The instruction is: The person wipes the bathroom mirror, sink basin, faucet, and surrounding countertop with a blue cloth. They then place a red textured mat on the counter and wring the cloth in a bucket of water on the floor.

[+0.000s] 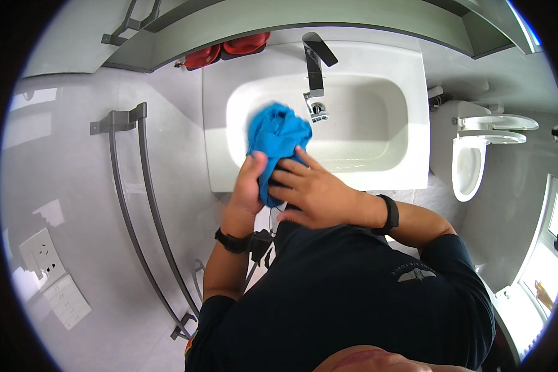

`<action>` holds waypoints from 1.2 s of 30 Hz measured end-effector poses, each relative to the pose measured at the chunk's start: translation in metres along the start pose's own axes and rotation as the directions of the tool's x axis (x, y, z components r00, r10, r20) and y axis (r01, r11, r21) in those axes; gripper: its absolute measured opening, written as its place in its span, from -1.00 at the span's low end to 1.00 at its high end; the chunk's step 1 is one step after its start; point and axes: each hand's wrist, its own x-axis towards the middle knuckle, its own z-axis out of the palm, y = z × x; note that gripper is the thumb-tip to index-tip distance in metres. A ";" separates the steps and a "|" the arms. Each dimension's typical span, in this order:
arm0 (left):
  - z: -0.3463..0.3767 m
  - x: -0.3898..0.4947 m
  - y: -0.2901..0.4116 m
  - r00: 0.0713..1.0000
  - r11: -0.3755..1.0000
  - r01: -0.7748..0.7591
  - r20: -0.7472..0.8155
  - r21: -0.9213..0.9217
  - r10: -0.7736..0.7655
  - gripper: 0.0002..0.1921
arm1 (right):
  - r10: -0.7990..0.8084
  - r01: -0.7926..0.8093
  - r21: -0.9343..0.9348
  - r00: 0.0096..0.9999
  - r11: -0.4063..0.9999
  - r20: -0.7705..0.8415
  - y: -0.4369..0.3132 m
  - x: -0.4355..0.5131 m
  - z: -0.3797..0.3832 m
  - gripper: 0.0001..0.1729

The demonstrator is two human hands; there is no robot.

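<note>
A bunched blue cloth (279,132) hangs over the left front part of the white washbasin (416,153), its upper edge slightly blurred. My left hand (247,188) holds its lower end from the left, with the thumb up along the side and the other fingers hidden behind the fabric. Over that same lower end lies my right hand (314,190), its fingers spread and the fingertips against the cloth. Part of the fabric disappears beneath those fingers.
A dark and chrome faucet (314,65) rises behind the basin bowl. Red containers (246,43) sit at its back left, below a cabinet (307,14). Grey rails (151,204) line the left wall. To the right stands a toilet (468,162) with its lid raised.
</note>
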 end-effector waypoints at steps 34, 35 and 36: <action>-0.127 0.040 -0.117 0.986 0.905 0.011 -0.154 0.426 0.061 -0.66 | 0.294 -0.473 -0.667 0.881 0.576 -0.370 0.403 -0.053 -0.011 -0.37; -0.131 0.045 -0.113 0.977 0.907 0.060 -0.210 0.418 0.032 -0.66 | 0.326 -0.454 -0.689 0.890 0.565 -0.318 0.381 -0.059 0.000 -0.42; -0.132 0.053 -0.110 0.975 0.904 0.072 -0.220 0.421 0.024 -0.67 | 0.399 -0.444 -0.643 0.888 0.623 -0.227 0.357 -0.065 0.011 -0.49</action>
